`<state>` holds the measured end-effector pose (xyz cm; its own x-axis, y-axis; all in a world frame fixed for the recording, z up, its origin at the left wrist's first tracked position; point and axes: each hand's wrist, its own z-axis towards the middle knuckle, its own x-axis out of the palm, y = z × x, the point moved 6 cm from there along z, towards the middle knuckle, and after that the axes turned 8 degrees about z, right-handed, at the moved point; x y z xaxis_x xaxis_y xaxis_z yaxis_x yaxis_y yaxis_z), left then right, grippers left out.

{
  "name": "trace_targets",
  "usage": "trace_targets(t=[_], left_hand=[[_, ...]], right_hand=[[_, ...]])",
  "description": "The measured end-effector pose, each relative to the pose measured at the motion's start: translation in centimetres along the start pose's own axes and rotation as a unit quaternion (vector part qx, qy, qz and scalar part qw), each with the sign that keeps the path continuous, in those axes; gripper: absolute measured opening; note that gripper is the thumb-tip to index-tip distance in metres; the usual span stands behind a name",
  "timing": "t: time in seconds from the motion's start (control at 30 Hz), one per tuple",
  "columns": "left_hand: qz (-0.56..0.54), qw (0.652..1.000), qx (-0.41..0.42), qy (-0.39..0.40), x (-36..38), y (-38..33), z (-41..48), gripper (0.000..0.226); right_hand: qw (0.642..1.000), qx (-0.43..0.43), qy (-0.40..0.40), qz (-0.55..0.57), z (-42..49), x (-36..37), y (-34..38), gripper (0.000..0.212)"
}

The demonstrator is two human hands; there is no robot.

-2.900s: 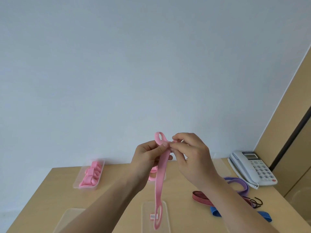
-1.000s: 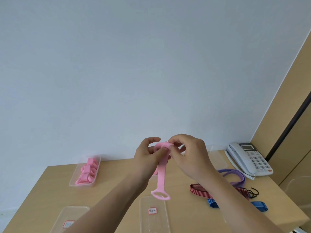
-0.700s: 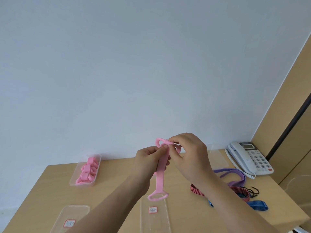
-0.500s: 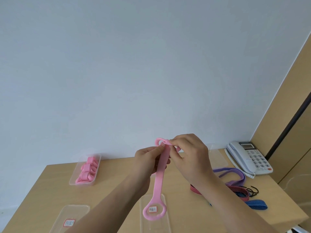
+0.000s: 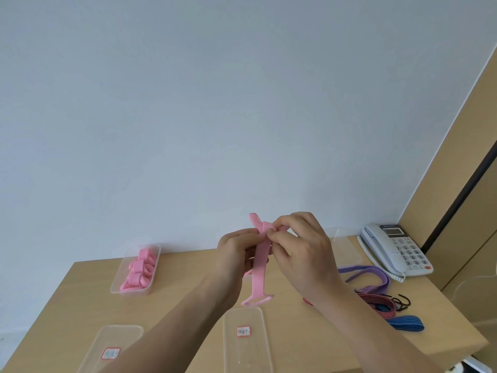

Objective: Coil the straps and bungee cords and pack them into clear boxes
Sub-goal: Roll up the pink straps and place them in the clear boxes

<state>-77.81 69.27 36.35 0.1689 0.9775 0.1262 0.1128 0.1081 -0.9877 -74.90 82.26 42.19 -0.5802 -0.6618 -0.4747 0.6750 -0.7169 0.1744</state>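
Pink strap (image 5: 260, 258), pinched near its upper end from both sides. Right hand (image 5: 305, 247): fingers (image 5: 282, 227) curled, tips clamped on the strap where it folds over. Left hand (image 5: 235, 251): fingers (image 5: 250, 234) closed on the same spot from the other side. A short tail of the strap sticks up above the pinch. The rest hangs straight down, clear of the tabletop (image 5: 188, 281), and ends in a flat loop. In this view the loop sits just over the far end of the centre box (image 5: 244, 354). Both hands are raised in front of the pale wall (image 5: 242, 103).

Centre box: clear plastic, near edge of the tabletop, red-bordered label inside. Writing too small to read.

Left box (image 5: 121, 336): clear, also labelled, near edge, partly behind the left forearm.

Far box (image 5: 158, 255): clear, back left, holds several coiled pink straps (image 5: 138, 267).

Rear box (image 5: 345, 247): clear, back right, partly hidden by the right hand. Contents cannot be told.

Right side of the tabletop, a loose overlapping pile. Purple strap (image 5: 376, 273) lies farthest back. Red striped bungee cord (image 5: 376, 301) with black hooks (image 5: 402, 300) is in the middle. Blue striped cord (image 5: 406, 323) is nearest the edge.

White telephone (image 5: 395, 249) in the back right corner, beside a wood panel (image 5: 457, 184).
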Motion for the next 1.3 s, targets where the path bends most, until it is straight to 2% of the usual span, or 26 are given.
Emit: trace_targets(t=[0.07,0.33,0.47,0.53,0.63,0.73,0.83,0.97,1.1,1.17,1.3], left_hand=[[0.016,1.0,0.007,0.01,0.2,-0.2,-0.3,0.025],[0.04,0.999,-0.003,-0.012,0.1,0.3,-0.5,0.022],[0.064,0.998,0.014,-0.017,0.1,0.0,-0.6,0.031],[0.08,0.996,0.03,-0.011,0.3,-0.2,-0.6,0.023],[0.093,0.995,0.04,-0.01,0.4,-0.4,-0.7,0.021],[0.101,0.994,0.035,-0.017,0.5,-0.3,-0.9,0.025],[0.115,0.992,0.019,-0.046,0.3,0.1,-0.9,0.02],[0.134,0.989,-0.008,-0.054,0.1,0.2,-1.0,0.03],[0.122,0.992,-0.014,-0.026,0.4,0.2,-1.2,0.015],[0.094,0.995,-0.026,-0.02,0.5,0.2,-1.2,0.019],[-0.06,0.993,-0.09,-0.042,0.3,0.6,-1.0,0.036]], right_hand=[[1.0,-0.003,0.002,-0.009,0.0,0.0,0.2,0.02],[1.0,0.001,0.027,0.01,-0.2,0.0,0.1,0.014],[0.989,0.121,0.025,0.077,0.1,-0.3,-1.2,0.014],[0.977,0.179,0.064,0.091,0.1,0.1,-2.1,0.021],[0.957,0.218,0.145,0.123,-0.3,1.0,-2.7,0.017],[0.96,0.215,0.129,0.126,-0.2,0.5,-2.4,0.007],[0.961,0.221,0.111,0.123,-0.1,0.0,-2.5,0.009],[0.967,0.213,0.093,0.105,-0.3,-0.2,-2.8,0.006],[0.981,0.174,0.073,0.053,-0.8,-0.2,-2.6,0.002],[0.986,0.154,0.058,0.036,-0.8,-0.4,-2.4,0.009],[0.992,0.112,0.056,0.013,-0.6,-0.4,-1.7,0.016]])
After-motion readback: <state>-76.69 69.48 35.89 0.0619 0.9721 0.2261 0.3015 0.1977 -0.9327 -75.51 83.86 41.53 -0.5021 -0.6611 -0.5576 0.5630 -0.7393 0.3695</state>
